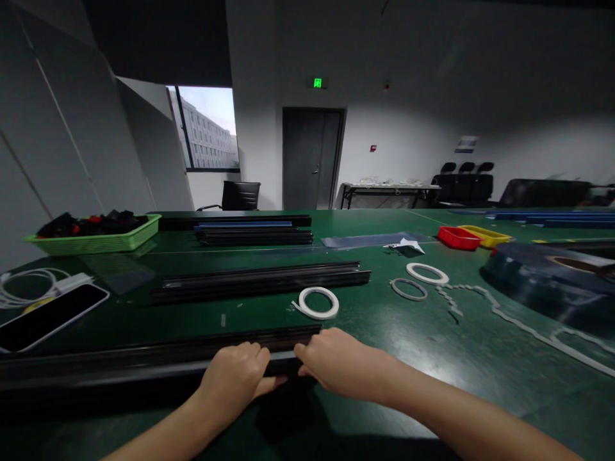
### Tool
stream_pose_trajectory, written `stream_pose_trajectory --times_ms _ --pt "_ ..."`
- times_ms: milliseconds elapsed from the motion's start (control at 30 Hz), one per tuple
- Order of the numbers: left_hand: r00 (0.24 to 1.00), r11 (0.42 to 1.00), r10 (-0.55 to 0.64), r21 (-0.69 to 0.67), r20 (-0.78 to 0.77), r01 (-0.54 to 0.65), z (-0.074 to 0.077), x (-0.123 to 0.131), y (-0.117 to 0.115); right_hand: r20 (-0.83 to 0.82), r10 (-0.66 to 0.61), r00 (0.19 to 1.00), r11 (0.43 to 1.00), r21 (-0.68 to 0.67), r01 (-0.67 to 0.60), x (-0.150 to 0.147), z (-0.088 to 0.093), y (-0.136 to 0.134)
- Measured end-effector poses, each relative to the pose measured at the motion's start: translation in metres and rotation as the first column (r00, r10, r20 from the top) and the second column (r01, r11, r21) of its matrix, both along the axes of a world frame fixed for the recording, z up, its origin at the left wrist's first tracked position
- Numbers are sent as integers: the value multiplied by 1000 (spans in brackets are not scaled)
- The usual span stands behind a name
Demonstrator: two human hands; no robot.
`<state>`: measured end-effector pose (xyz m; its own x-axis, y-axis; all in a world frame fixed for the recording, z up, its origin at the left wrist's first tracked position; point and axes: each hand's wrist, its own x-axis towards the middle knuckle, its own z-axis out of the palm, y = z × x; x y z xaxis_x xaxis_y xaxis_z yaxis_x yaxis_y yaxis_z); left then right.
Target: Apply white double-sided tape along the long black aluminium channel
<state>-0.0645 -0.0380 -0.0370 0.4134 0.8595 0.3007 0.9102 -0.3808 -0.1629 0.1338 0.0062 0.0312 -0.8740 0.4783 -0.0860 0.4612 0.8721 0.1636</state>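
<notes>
A long black profile strip point(144, 374) runs in from the left edge, close to me above the green table. My left hand point(237, 371) is closed around it a little short of its right end. At that end my right hand point(336, 362) grips the same strip, fingers curled over it. Just behind lies another black strip point(230, 337), partly hidden by my hands. A white tape roll point(318, 303) with a loose end lies beyond my right hand. Farther back rest several black profile strips point(269, 280).
On the left are a phone point(52, 317), a white cable point(29, 287) and a green basket point(100, 240) of black and red parts. To the right are two thin tape rings point(408, 289), a crumpled backing strip point(523, 326), a large film roll point(552, 282), and a red tray point(459, 237).
</notes>
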Motion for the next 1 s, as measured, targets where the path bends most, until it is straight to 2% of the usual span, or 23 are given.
stream_pose_trajectory --times_ms 167,300,533,633,767,1000 --pt "1000 1000 -4 14 -4 4 2 0 -1 2 -33 999 999 8 33 -3 -1 -4" --pt "1000 999 -6 48 -1 7 1 -2 0 46 -79 996 997 -18 80 -1 5 -3" --pt "1000 992 14 128 2 -14 2 -4 2 233 -290 928 943 -95 318 18 28 7" --pt "1000 992 27 127 -2 -26 2 -4 3 280 -339 898 919 -104 379 24 32 10" --pt "1000 993 28 114 -2 -27 0 -3 5 233 -317 919 936 -79 343 23 27 11" --pt "1000 993 20 120 7 -20 -3 -4 6 1 -144 990 989 -40 144 4 6 4"
